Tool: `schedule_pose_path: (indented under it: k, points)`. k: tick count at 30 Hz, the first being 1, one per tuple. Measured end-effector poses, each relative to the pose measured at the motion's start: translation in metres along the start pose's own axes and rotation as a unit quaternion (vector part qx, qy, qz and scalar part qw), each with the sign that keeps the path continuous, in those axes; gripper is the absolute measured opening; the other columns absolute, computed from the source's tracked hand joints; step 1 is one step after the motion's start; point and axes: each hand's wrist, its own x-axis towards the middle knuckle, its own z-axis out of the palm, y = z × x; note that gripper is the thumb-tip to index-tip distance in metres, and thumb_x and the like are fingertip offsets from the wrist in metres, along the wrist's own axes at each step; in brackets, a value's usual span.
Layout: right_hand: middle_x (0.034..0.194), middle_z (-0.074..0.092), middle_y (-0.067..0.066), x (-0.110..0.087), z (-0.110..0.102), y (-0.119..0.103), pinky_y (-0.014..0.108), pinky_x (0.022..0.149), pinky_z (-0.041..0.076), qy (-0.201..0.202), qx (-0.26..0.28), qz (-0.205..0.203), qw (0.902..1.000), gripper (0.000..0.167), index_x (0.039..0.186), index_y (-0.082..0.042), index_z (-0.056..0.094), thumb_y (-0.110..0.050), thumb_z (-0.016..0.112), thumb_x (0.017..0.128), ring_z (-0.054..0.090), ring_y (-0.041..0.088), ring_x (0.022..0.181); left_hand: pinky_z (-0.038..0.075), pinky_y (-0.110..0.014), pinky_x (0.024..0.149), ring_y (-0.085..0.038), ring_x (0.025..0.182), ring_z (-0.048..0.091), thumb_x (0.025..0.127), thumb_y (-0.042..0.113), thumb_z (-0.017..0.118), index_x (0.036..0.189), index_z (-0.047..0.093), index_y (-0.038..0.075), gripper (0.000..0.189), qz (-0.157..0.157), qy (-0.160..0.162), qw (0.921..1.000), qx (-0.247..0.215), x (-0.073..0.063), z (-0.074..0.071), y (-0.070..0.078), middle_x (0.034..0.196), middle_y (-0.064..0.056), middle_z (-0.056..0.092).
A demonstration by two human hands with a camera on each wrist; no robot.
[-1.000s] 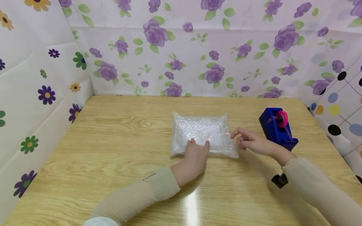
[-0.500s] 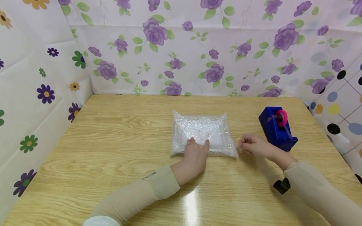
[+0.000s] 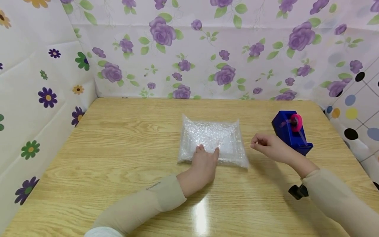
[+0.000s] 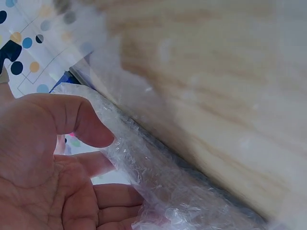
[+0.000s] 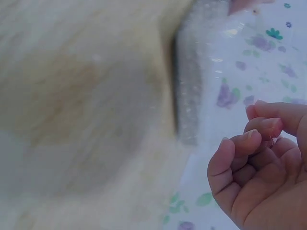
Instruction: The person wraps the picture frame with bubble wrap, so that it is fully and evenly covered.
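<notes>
A flat package wrapped in clear bubble wrap (image 3: 211, 131) lies on the wooden table. My left hand (image 3: 204, 164) rests on its front part, fingertips and thumb spread on the wrap; in the left wrist view the thumb (image 4: 93, 127) touches the crinkled plastic. To the right of the package, apart from it, my right hand (image 3: 270, 146) is raised with its fingers curled and the thumb and index tips together. A tiny glint shows among those fingers in the right wrist view, too small to identify. A blue tape dispenser (image 3: 287, 131) with a pink-cored roll stands just beyond the right hand.
The wooden table (image 3: 127, 141) reaches back to a wall covering (image 3: 130, 49) with purple roses. Flower-patterned sheeting hangs at the left and dotted sheeting (image 3: 359, 112) at the right. A black wrist device (image 3: 298, 192) sits under the right sleeve.
My right hand has pulled its fingers together from a looser spread, then shifted slightly right and up, away from the package edge. The left hand keeps its place on the package.
</notes>
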Motion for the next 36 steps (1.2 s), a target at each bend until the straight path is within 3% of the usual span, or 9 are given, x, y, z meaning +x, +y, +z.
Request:
schedule_pose_path:
  k: [8, 16, 20, 28, 36]
  points:
    - [0.064, 0.047, 0.0, 0.017, 0.006, -0.022, 0.025, 0.049, 0.041, -0.008, 0.043, 0.015, 0.9989, 0.016, 0.094, -0.002, 0.062, -0.018, 0.058, 0.095, 0.04, 0.009, 0.054, 0.054, -0.033, 0.088, -0.039, 0.117, 0.057, 0.09, 0.035, 0.052, 0.147, 0.036, 0.021, 0.06, 0.011, 0.01, 0.9997, -0.018, -0.002, 0.002, -0.001, 0.128, -0.031, 0.054]
    - [0.067, 0.048, 0.001, 0.047, 0.019, -0.04, 0.027, 0.052, 0.041, -0.057, 0.073, 0.043, 0.9948, 0.019, 0.097, -0.002, 0.063, -0.02, 0.058, 0.095, 0.042, 0.012, 0.057, 0.053, -0.031, 0.089, -0.036, 0.12, 0.055, 0.09, 0.038, 0.053, 0.148, 0.033, 0.024, 0.063, 0.002, -0.005, 0.9997, -0.023, 0.0, 0.002, -0.003, 0.131, -0.027, 0.054]
    - [0.068, 0.051, 0.001, 0.06, 0.026, -0.041, 0.027, 0.056, 0.042, -0.068, 0.07, 0.033, 0.9947, 0.019, 0.096, -0.001, 0.065, -0.019, 0.06, 0.093, 0.045, 0.014, 0.063, 0.054, -0.03, 0.087, -0.034, 0.12, 0.056, 0.09, 0.036, 0.054, 0.148, 0.033, 0.025, 0.062, 0.001, -0.007, 0.9996, -0.026, 0.0, 0.002, -0.004, 0.132, -0.025, 0.054]
    - [0.055, 0.047, -0.003, 0.081, 0.036, -0.036, 0.021, 0.047, 0.034, -0.1, 0.084, 0.005, 0.9915, 0.015, 0.092, 0.002, 0.065, -0.012, 0.059, 0.092, 0.04, 0.008, 0.05, 0.054, -0.029, 0.088, -0.033, 0.118, 0.058, 0.091, 0.035, 0.052, 0.148, 0.034, 0.025, 0.061, 0.003, -0.004, 1.0, -0.002, 0.0, 0.001, -0.004, 0.131, -0.023, 0.055]
    - [0.067, 0.053, 0.0, 0.097, 0.041, -0.036, 0.023, 0.054, 0.039, -0.121, 0.063, 0.001, 0.9907, 0.014, 0.091, -0.001, 0.067, -0.014, 0.061, 0.091, 0.046, 0.011, 0.059, 0.055, -0.028, 0.085, -0.032, 0.117, 0.059, 0.091, 0.037, 0.052, 0.148, 0.035, 0.026, 0.061, 0.002, 0.004, 0.9999, 0.013, -0.001, 0.002, -0.003, 0.131, -0.022, 0.056]
